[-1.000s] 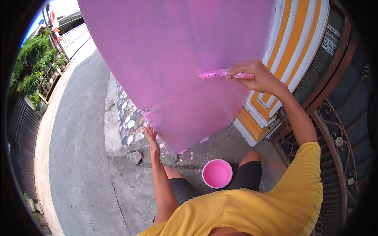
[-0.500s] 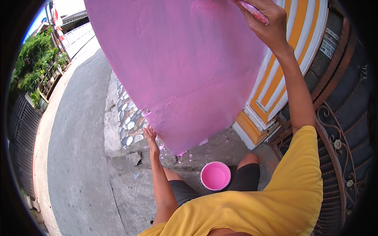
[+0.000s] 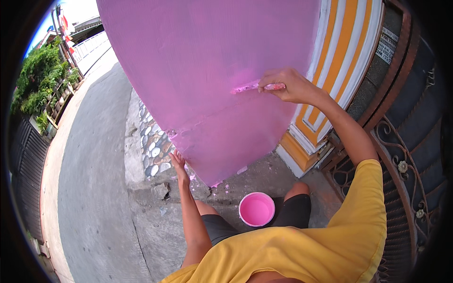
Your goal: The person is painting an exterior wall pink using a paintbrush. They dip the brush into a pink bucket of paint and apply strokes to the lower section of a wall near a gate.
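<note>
My right hand (image 3: 291, 86) grips a paintbrush (image 3: 247, 87) by its paint-smeared handle. The brush's pink bristle end points left and is against the pink wall (image 3: 203, 61), beside a lighter, wet-looking patch. Low at the wall's left edge, my left hand (image 3: 178, 162) is held with its fingers extended and nothing in it. A round bucket (image 3: 256, 209) of bright pink paint stands on the ground between my knees, just in front of the wall's foot.
An orange-and-white striped pillar (image 3: 337, 61) adjoins the wall on the right, with a dark metal gate (image 3: 406, 188) beyond it. Pebbled paving (image 3: 152, 146) and a broken concrete edge (image 3: 160, 190) lie left of the wall. Farther left run a grey road (image 3: 94, 155) and potted plants (image 3: 49, 80).
My right hand has come down the wall with the paintbrush, from the top edge to mid-height. The brush now shows whole. My left hand and the bucket stay about where they were.
</note>
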`<state>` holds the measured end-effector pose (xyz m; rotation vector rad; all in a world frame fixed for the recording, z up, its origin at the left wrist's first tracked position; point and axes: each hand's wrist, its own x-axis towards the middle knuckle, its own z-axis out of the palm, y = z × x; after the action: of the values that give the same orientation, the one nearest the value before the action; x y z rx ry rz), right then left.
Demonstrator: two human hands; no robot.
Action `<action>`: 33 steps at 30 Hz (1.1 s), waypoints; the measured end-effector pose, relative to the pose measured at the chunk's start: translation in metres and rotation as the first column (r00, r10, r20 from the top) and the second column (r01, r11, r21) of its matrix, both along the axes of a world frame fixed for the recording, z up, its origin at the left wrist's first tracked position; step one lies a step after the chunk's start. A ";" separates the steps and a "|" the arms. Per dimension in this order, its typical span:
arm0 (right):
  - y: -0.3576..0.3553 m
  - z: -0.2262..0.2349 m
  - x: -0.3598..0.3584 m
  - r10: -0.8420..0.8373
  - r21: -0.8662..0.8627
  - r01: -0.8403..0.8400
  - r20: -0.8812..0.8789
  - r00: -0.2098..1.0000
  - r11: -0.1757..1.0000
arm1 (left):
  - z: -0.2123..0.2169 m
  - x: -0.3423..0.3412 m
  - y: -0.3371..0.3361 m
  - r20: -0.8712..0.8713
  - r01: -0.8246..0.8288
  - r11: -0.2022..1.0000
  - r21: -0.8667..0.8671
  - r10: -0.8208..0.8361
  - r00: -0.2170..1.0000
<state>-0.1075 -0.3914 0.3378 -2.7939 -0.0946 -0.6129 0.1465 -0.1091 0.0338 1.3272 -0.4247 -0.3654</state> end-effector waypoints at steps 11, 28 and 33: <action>-0.018 0.098 0.003 0.128 -0.282 0.148 0.762 0.634 0.948 | -0.002 -0.001 -0.005 0.011 -0.033 0.999 -0.012 0.034 0.999; 0.010 0.110 0.002 0.005 -0.206 0.074 0.358 0.934 0.976 | -0.009 0.003 -0.004 -0.033 -0.064 0.997 -0.046 0.063 0.997; -0.007 0.136 0.023 0.204 -0.370 0.171 0.779 0.593 0.913 | -0.007 -0.002 -0.009 -0.045 -0.111 0.994 -0.001 0.111 0.993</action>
<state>-0.0841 -0.3980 0.4741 -2.5797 -0.4835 -2.0450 0.1449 -0.1176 0.0266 1.3308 -0.3128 -0.3010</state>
